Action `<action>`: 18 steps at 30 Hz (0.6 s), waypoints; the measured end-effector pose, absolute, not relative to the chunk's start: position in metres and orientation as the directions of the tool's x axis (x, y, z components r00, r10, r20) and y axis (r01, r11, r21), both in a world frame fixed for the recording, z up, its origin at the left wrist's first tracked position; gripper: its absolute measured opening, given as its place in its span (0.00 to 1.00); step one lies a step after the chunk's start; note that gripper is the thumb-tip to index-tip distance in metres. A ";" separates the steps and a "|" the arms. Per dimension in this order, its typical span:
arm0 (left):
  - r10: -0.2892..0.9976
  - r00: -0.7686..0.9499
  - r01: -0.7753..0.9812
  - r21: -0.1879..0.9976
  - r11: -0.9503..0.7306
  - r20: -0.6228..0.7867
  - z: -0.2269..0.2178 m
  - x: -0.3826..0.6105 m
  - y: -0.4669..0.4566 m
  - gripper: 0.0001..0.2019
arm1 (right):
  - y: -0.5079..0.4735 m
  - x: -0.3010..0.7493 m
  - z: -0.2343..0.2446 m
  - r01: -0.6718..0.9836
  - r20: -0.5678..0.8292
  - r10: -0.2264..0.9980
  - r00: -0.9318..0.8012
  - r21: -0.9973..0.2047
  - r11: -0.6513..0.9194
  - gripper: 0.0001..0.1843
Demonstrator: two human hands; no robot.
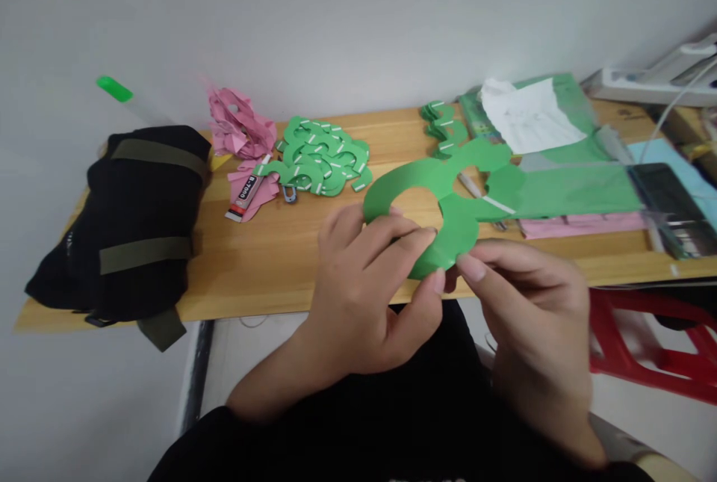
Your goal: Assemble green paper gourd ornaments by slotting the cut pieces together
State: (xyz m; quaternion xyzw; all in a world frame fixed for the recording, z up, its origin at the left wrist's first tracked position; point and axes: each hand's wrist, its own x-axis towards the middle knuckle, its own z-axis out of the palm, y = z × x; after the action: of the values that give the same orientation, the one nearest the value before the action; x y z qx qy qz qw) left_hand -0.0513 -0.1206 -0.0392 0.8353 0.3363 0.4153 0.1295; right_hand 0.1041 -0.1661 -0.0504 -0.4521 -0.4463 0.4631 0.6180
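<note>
A green paper cut-out [442, 190] with a round hole and rounded lobes is held over the front edge of the wooden table [269, 258]. My left hand [364, 288] pinches its lower lobe between thumb and fingers. My right hand [526, 310] is closed too, its fingertips pinching the same lobe from the right. A thin white strip lies along the cut-out's right side.
A pile of curved green pieces [322, 157] with white strips and pink paper pieces [240, 131] lie at the back, beside a glue tube [243, 198]. A black bag [128, 220] fills the left end. Green and pink paper sheets [565, 190] lie right. A red stool [644, 340] stands below.
</note>
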 end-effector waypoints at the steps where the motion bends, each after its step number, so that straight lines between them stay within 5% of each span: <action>1: 0.670 0.429 0.451 0.500 -0.740 0.605 -0.039 -0.051 -0.120 0.09 | -0.166 0.105 -0.051 -0.170 0.141 0.977 0.161 -0.971 0.168 0.10; 18: 0.680 0.427 0.480 0.488 -0.729 0.596 -0.042 -0.049 -0.120 0.09 | -0.162 0.107 -0.051 -0.265 0.078 0.991 0.112 -0.958 0.106 0.11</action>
State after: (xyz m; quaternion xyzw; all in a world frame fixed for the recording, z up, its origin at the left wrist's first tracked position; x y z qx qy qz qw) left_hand -0.0495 -0.1196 -0.0417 0.8358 0.3471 0.4073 0.1228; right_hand 0.1066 -0.1622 -0.0507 -0.4277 -0.4240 0.5141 0.6108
